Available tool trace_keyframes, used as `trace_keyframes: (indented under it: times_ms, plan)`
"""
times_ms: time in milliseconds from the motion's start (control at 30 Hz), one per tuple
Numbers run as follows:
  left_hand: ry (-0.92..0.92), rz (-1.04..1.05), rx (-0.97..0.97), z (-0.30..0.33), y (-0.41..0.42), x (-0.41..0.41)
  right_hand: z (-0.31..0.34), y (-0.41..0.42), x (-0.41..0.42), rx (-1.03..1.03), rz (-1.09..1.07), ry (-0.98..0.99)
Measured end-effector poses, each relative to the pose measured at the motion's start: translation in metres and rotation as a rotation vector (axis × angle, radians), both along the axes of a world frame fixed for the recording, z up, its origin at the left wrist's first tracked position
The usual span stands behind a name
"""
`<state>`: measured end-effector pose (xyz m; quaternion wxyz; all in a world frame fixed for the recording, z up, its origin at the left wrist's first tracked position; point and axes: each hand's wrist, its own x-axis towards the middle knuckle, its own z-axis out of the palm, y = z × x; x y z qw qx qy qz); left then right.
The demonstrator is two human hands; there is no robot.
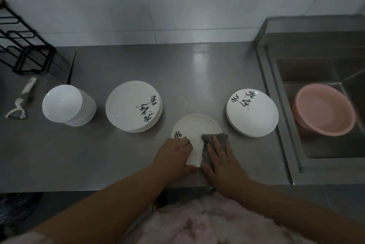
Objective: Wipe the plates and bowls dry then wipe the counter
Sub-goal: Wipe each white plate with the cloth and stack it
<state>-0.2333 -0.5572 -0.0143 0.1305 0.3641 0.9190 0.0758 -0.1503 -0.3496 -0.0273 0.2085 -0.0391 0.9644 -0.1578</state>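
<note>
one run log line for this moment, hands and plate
step: wiping plate | left hand: holds plate rim | right hand: presses grey cloth on plate | counter: unwiped

The picture is dim and gray, with one soft patch of shine on the metal counter (pixel 199 61), dark corners at the bottom, bent lines at the edges, and a blurry pink basin (pixel 325 112).

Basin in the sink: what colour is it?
Pink, plain with no pattern; the basin shows only in the head view.
</note>
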Motion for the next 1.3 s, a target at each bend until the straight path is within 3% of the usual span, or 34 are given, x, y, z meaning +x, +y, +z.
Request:
trace_keyframes:
  times_ms: [200,367,467,600,800,900,1033,1133,1300]
  plan:
    - [0.054,-0.007,-0.005,0.005,-0.018,-0.025,-0.010,0.039,-0.059,0.081,0.089,0.105]
    - [0.024,0.078,-0.028,0.003,-0.016,-0.010,-0.018,0.003,-0.013,0.047,-0.035,0.163]
    - [0.062,0.089,-0.004,-0.003,-0.014,0.001,-0.023,-0.003,0.000,0.107,0.053,0.143]
    - [0.111,0.014,0.038,-0.009,-0.015,0.004,-0.018,0.026,-0.047,0.183,0.189,0.312]
    - [0.067,0.130,0.042,-0.011,-0.010,0.003,-0.031,0.001,-0.013,0.015,-0.037,0.260]
    - [0.025,0.170,0.079,-0.013,-0.010,0.003,-0.035,0.001,0.013,-0.085,-0.051,0.288]
    - [0.001,0.206,0.114,-0.010,-0.012,0.001,-0.005,0.023,0.004,-0.274,-0.122,0.216]
    - [-0.044,0.256,0.173,-0.009,-0.016,0.001,0.033,0.039,-0.016,-0.234,-0.203,0.092]
    - [-0.204,0.430,0.108,0.009,-0.015,-0.009,0.052,0.047,-0.053,-0.112,-0.433,-0.053]
